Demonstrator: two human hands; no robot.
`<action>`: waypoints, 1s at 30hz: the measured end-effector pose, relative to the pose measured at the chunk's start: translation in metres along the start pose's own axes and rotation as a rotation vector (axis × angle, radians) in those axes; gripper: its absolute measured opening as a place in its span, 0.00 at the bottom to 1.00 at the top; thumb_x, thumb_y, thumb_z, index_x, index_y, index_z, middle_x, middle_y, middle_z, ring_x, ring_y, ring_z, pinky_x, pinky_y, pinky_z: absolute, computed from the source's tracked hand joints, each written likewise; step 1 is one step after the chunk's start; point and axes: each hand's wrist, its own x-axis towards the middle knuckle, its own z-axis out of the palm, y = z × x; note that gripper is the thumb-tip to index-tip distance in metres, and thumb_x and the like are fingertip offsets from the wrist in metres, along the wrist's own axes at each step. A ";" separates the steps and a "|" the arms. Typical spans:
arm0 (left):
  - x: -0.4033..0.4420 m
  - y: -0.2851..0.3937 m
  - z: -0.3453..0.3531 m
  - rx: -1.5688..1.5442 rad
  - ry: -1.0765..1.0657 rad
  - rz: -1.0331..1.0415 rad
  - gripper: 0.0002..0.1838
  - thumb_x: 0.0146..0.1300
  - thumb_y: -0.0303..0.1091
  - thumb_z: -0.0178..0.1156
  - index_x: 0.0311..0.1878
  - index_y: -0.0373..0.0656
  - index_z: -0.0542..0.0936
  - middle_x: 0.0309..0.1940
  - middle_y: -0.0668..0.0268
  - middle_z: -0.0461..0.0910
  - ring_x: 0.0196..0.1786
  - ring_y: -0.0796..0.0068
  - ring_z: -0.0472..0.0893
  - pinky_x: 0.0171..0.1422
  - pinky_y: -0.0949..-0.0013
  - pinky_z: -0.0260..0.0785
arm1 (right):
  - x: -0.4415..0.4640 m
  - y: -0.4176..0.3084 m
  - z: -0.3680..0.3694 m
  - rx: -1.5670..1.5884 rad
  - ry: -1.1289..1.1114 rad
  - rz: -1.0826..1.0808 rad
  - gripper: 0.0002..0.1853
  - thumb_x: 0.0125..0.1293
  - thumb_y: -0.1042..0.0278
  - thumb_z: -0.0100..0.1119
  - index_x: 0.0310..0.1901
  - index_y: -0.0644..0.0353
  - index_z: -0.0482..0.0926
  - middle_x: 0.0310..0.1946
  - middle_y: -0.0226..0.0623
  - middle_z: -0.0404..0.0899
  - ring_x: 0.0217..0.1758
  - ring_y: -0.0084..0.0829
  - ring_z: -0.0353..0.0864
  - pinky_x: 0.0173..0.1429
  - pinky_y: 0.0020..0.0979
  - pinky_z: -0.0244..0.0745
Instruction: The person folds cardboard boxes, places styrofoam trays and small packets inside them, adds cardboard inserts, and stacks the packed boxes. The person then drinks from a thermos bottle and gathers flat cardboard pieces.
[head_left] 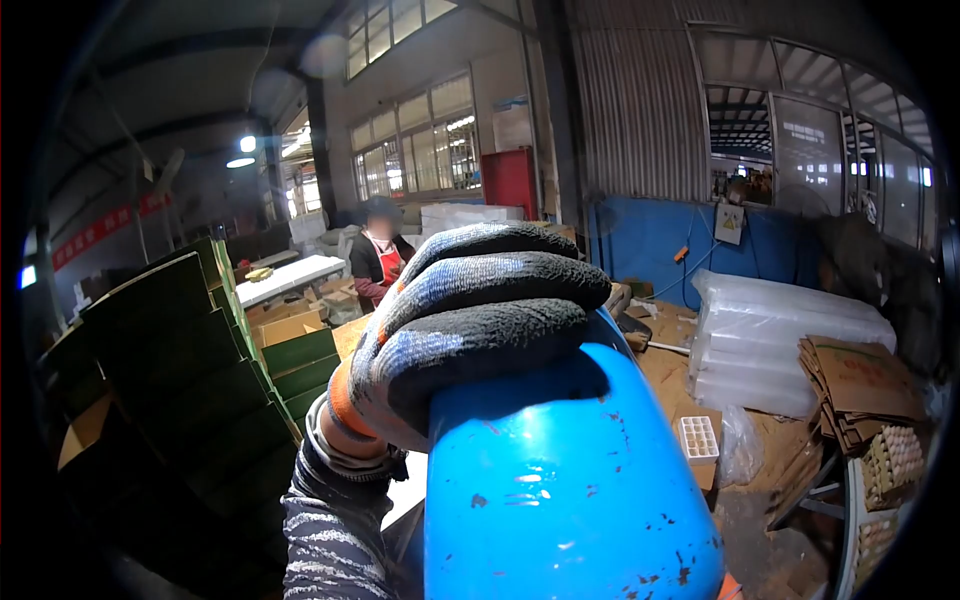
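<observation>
My left hand wears a grey knitted glove with a dark coating on the fingers and an orange cuff. Its fingers lie curled over the upper end of a rounded blue metal body with chipped paint, which fills the lower middle of the view, close to the camera. What kind of object this is I cannot make out, as its lower part runs out of the frame. A small orange patch shows at its lower right edge. My right hand cannot be made out.
Stacked green boxes rise at left. Behind my hand, a person in a red apron is near a white-topped table. Plastic-wrapped rolls, flattened cardboard, egg trays and a white compartment tray are at right.
</observation>
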 end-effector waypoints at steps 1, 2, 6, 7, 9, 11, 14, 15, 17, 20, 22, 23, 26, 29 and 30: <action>0.001 0.001 -0.001 0.003 -0.003 0.000 0.47 0.46 0.54 0.75 0.66 0.36 0.69 0.61 0.50 0.73 0.63 0.53 0.73 0.68 0.53 0.64 | 0.001 0.000 0.000 0.003 -0.004 0.001 0.36 0.43 0.74 0.76 0.59 0.59 0.74 0.54 0.38 0.77 0.56 0.32 0.77 0.58 0.32 0.76; 0.002 0.001 0.000 0.005 -0.004 0.000 0.47 0.46 0.54 0.75 0.66 0.36 0.69 0.61 0.50 0.73 0.63 0.53 0.73 0.68 0.53 0.63 | 0.001 0.000 -0.001 0.002 -0.002 -0.004 0.36 0.43 0.74 0.76 0.59 0.59 0.74 0.54 0.38 0.77 0.56 0.32 0.77 0.58 0.32 0.76; 0.008 0.005 0.002 0.017 -0.015 0.001 0.48 0.46 0.54 0.75 0.66 0.36 0.69 0.61 0.50 0.73 0.63 0.53 0.73 0.68 0.53 0.63 | 0.002 0.002 -0.003 0.056 -0.020 0.015 0.36 0.44 0.74 0.76 0.59 0.59 0.74 0.53 0.37 0.77 0.54 0.30 0.77 0.56 0.31 0.77; 0.009 0.007 0.002 0.020 -0.016 0.000 0.48 0.46 0.54 0.75 0.66 0.36 0.69 0.61 0.50 0.73 0.63 0.53 0.73 0.68 0.53 0.63 | 0.002 0.005 -0.003 0.088 -0.023 0.011 0.36 0.44 0.74 0.76 0.59 0.59 0.74 0.53 0.37 0.77 0.54 0.29 0.77 0.55 0.31 0.77; 0.011 0.008 0.003 0.022 -0.023 -0.001 0.48 0.46 0.54 0.75 0.66 0.36 0.69 0.61 0.50 0.73 0.63 0.53 0.73 0.68 0.53 0.63 | 0.003 0.012 -0.002 0.052 -0.022 -0.018 0.36 0.44 0.74 0.76 0.59 0.59 0.74 0.53 0.37 0.77 0.53 0.29 0.77 0.54 0.30 0.77; 0.013 0.011 0.003 0.025 -0.028 -0.008 0.48 0.45 0.54 0.75 0.66 0.36 0.69 0.61 0.50 0.73 0.63 0.53 0.73 0.68 0.53 0.63 | 0.003 0.015 -0.003 0.015 -0.019 -0.047 0.36 0.44 0.74 0.76 0.59 0.59 0.74 0.53 0.36 0.77 0.53 0.29 0.78 0.54 0.30 0.77; 0.018 0.014 0.008 0.035 -0.038 -0.015 0.48 0.45 0.54 0.75 0.66 0.36 0.69 0.61 0.50 0.73 0.63 0.53 0.73 0.68 0.53 0.63 | 0.004 0.017 -0.008 0.086 -0.028 -0.063 0.36 0.44 0.73 0.77 0.59 0.59 0.74 0.53 0.36 0.77 0.52 0.29 0.78 0.53 0.30 0.77; 0.018 0.015 0.009 0.037 -0.042 -0.016 0.48 0.45 0.54 0.75 0.66 0.36 0.69 0.61 0.50 0.73 0.63 0.53 0.73 0.68 0.53 0.63 | 0.005 0.019 -0.009 0.103 -0.035 -0.057 0.36 0.44 0.73 0.77 0.59 0.59 0.74 0.52 0.36 0.77 0.52 0.28 0.78 0.53 0.30 0.77; 0.020 0.017 0.011 0.039 -0.051 -0.024 0.49 0.45 0.54 0.76 0.66 0.36 0.69 0.61 0.50 0.73 0.63 0.53 0.73 0.68 0.54 0.63 | 0.007 0.023 -0.012 0.122 -0.050 -0.048 0.36 0.44 0.73 0.77 0.59 0.59 0.75 0.52 0.36 0.77 0.52 0.28 0.77 0.53 0.30 0.77; 0.016 0.020 0.020 0.026 -0.068 -0.048 0.49 0.45 0.54 0.76 0.66 0.35 0.69 0.61 0.50 0.73 0.63 0.53 0.73 0.68 0.54 0.63 | 0.015 0.027 -0.015 0.049 0.004 -0.202 0.36 0.45 0.73 0.77 0.59 0.58 0.74 0.53 0.36 0.77 0.53 0.27 0.77 0.53 0.29 0.77; 0.008 0.022 0.032 -0.003 -0.081 -0.069 0.49 0.45 0.55 0.76 0.66 0.35 0.69 0.61 0.50 0.73 0.63 0.53 0.73 0.68 0.54 0.63 | 0.018 0.015 -0.023 0.091 -0.055 -0.119 0.38 0.47 0.73 0.76 0.62 0.57 0.71 0.59 0.38 0.73 0.58 0.30 0.76 0.55 0.28 0.77; 0.002 0.023 0.040 -0.018 -0.086 -0.083 0.49 0.45 0.55 0.76 0.66 0.35 0.69 0.61 0.50 0.73 0.64 0.53 0.73 0.68 0.54 0.63 | 0.022 0.007 -0.029 0.050 -0.036 -0.152 0.38 0.44 0.70 0.78 0.59 0.57 0.72 0.56 0.38 0.73 0.56 0.32 0.76 0.55 0.29 0.76; -0.026 0.025 0.062 -0.085 -0.085 -0.144 0.49 0.45 0.55 0.76 0.66 0.35 0.69 0.62 0.50 0.73 0.64 0.53 0.73 0.68 0.54 0.63 | 0.031 -0.044 -0.047 -0.075 -0.007 -0.228 0.37 0.38 0.66 0.81 0.54 0.59 0.73 0.49 0.39 0.73 0.52 0.33 0.76 0.55 0.31 0.74; -0.062 0.029 0.085 -0.168 -0.075 -0.220 0.50 0.45 0.55 0.76 0.67 0.35 0.68 0.62 0.50 0.73 0.64 0.54 0.73 0.68 0.54 0.63 | 0.040 -0.080 -0.055 0.048 -0.012 -0.229 0.38 0.36 0.66 0.81 0.53 0.60 0.74 0.52 0.40 0.73 0.54 0.34 0.75 0.57 0.32 0.72; -0.072 0.029 0.094 -0.197 -0.067 -0.241 0.50 0.45 0.55 0.76 0.67 0.35 0.68 0.62 0.50 0.73 0.64 0.54 0.73 0.68 0.54 0.63 | 0.046 -0.086 -0.061 0.029 -0.026 -0.292 0.39 0.35 0.65 0.81 0.53 0.60 0.74 0.53 0.41 0.73 0.54 0.36 0.75 0.58 0.34 0.71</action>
